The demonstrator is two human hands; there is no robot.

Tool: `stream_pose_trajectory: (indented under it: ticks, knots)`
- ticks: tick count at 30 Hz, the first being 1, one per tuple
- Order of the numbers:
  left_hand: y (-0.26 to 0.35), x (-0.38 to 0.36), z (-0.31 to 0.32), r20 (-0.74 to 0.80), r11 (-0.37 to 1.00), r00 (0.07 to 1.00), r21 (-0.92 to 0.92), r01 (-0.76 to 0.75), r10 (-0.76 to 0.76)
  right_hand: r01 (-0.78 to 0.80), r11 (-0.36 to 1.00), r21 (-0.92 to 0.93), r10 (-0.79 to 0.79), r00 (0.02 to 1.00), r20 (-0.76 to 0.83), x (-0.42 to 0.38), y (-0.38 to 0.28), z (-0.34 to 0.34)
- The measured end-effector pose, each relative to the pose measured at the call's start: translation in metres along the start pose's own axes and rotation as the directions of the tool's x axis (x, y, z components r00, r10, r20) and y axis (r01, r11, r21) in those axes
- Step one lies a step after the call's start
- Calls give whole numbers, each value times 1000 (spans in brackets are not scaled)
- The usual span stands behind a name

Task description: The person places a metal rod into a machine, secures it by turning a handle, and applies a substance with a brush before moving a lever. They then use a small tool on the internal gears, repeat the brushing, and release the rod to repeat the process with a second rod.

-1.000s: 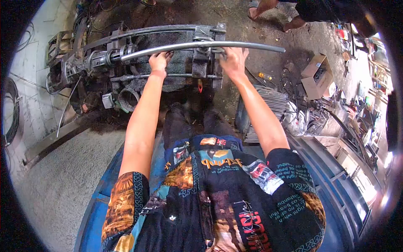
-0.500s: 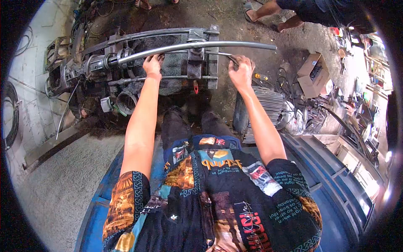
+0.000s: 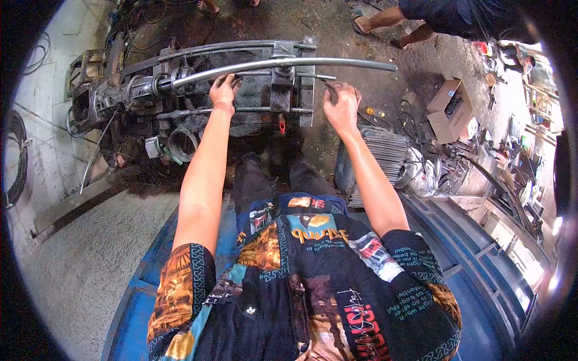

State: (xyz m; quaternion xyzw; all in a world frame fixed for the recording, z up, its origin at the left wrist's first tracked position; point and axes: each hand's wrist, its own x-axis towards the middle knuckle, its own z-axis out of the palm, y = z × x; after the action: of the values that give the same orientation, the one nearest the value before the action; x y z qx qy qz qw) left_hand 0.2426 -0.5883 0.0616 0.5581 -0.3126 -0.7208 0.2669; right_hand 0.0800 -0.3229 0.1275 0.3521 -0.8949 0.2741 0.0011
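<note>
A long, slightly bowed metal tube (image 3: 337, 62) runs out from a greasy machine (image 3: 141, 90) on the left and over a block support (image 3: 281, 90). Just below the tube is a thin metal rod (image 3: 316, 76), its free end poking out to the right. My left hand (image 3: 223, 93) is at the rod's left part, fingers curled up round it under the tube; the tube partly hides the fingertips. Just below the rod's free end, my right hand (image 3: 342, 107) is apart from it, fingers bent and thumb spread, with nothing visible in it. Dark grease marks the fingers.
To the right are a finned motor (image 3: 380, 153), coiled cables and a cardboard box (image 3: 450, 111) of small dark parts. Another person's legs (image 3: 385, 21) stand at the top right. Below me lies a blue metal surface (image 3: 481, 289). A side bar (image 3: 253, 110) crosses the machine's near side.
My right hand has come off the rod's end and dropped slightly down and left, leaving that end exposed. My left hand has shifted slightly right.
</note>
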Motion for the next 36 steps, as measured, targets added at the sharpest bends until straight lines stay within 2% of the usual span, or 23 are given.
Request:
stream_pose_trajectory:
  ticks: [13,16,18,19,21,22,23,24,25,26,27,29,30,31,32,33,34,35,36]
  knots:
    - [-2,-4,9,5,999,1000,15,29,-29,20,998,52,-18,999,-45,-7,-2,-16]
    - [-6,5,2,60,997,997,59,42,-46,-28,991,134,26,999,20,-1,-13,-32]
    - [-16,5,-6,66,994,998,105,-2,-5,148,926,347,-130,989,-77,9,-23,-47]
    - [-10,-5,-4,78,987,996,155,-44,32,155,922,354,-135,988,-81,19,-31,-57]
    - [2,-38,-11,136,941,979,283,-187,154,307,917,253,-269,947,-175,41,-52,-77]
    - [4,-49,-18,172,909,967,344,-236,186,353,927,125,-336,932,-138,53,-56,-86]
    - [7,-60,-24,209,871,954,400,-284,215,362,923,131,-343,928,-148,60,-53,-84]
    - [11,-73,-31,238,850,925,377,-368,295,329,944,26,-325,942,-85,68,-48,-78]
    - [16,-82,-39,238,846,920,373,-382,310,295,952,-83,-298,954,-27,73,-47,-77]
    - [22,-90,-48,242,800,900,415,-434,363,294,954,-62,-289,954,76,75,-44,-81]
    - [29,-96,-58,246,750,877,455,-480,412,301,952,-60,-297,952,66,76,-46,-86]
    - [48,-109,-78,261,640,827,534,-553,498,277,960,-46,-259,939,228,66,-54,-96]
    - [61,-119,-81,249,679,837,494,-542,487,353,934,-50,-334,916,221,54,-54,-98]
    - [69,-121,-89,231,657,836,529,-537,497,328,940,-91,-280,898,340,39,-68,-114]
    - [78,-121,-96,239,608,810,557,-566,535,338,938,-82,-283,878,387,20,-75,-114]
    - [85,-119,-104,245,557,783,585,-590,572,284,951,-122,-182,836,518,4,-90,-115]
    - [91,-114,-112,227,613,797,533,-583,560,191,979,-68,-108,775,623,-5,-113,-118]
    - [97,-112,-116,208,616,778,505,-605,593,224,972,75,-219,738,639,-11,-130,-115]
    - [108,-115,-116,181,616,780,519,-593,599,179,962,208,-274,671,689,-12,-148,-107]
